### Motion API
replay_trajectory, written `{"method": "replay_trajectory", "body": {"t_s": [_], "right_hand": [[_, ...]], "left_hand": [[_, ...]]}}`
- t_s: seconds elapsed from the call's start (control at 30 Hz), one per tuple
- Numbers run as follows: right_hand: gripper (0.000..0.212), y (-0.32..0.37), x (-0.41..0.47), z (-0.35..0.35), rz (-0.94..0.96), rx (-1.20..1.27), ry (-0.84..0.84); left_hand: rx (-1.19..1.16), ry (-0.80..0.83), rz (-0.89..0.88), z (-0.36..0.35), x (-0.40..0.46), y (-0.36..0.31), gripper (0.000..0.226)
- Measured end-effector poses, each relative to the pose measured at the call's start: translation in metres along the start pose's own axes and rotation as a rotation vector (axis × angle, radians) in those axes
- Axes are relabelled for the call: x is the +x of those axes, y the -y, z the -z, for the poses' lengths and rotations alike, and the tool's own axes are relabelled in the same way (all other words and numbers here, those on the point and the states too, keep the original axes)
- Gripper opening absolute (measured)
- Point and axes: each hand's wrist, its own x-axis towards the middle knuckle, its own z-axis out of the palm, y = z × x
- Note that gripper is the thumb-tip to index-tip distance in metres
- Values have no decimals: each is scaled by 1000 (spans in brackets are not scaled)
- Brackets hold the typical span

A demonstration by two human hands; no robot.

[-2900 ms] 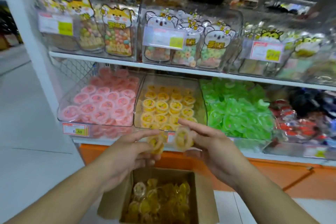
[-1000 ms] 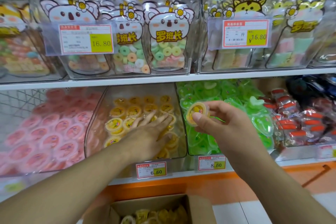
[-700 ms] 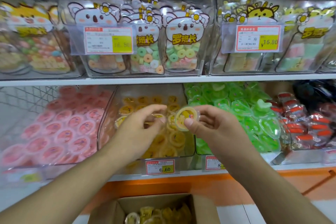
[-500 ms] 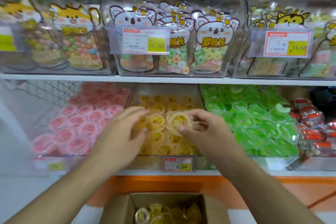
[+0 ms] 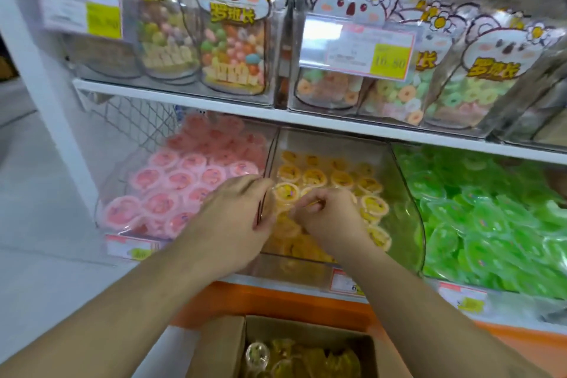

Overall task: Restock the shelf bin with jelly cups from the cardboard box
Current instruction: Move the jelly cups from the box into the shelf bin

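The clear shelf bin [image 5: 402, 193] on the lower shelf holds several yellow jelly cups [image 5: 340, 178]. Both my hands reach into its front left corner. My right hand [image 5: 329, 219] has curled fingers and pinches the rim of one yellow jelly cup [image 5: 287, 192] that sits on the pile. My left hand [image 5: 236, 215] lies beside it with fairly straight fingers, fingertips touching that cup's left side. Below, on the floor, the open cardboard box [image 5: 227, 344] shows more yellow cups [image 5: 306, 359] inside.
A bin of pink jelly cups [image 5: 171, 187] stands to the left and a bin of green ones [image 5: 491, 218] to the right. The upper shelf [image 5: 306, 120] carries clear bins of bagged candy with price tags. An orange base panel [image 5: 276, 301] runs under the shelf.
My right hand has brought its yellow cup down from in front of the bin onto the pile inside. My left hand moved in to meet it. The camera shifted right and closer.
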Motion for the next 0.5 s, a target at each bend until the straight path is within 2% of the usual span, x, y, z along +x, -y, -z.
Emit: {"method": "replay_trajectory", "body": {"t_s": [0.17,0.37,0.5], "right_hand": [[8,1,-8,5,146,-203,-11],[27,-8,-28,35,359,-361,148],[48,-10,-31,36,392,-453,291]], "left_hand": [[-3,24,-22,1,-1,5,56],[-6,24,-37,0,-2,6,59],[-22,20,-53,1,-3,8,59]]}}
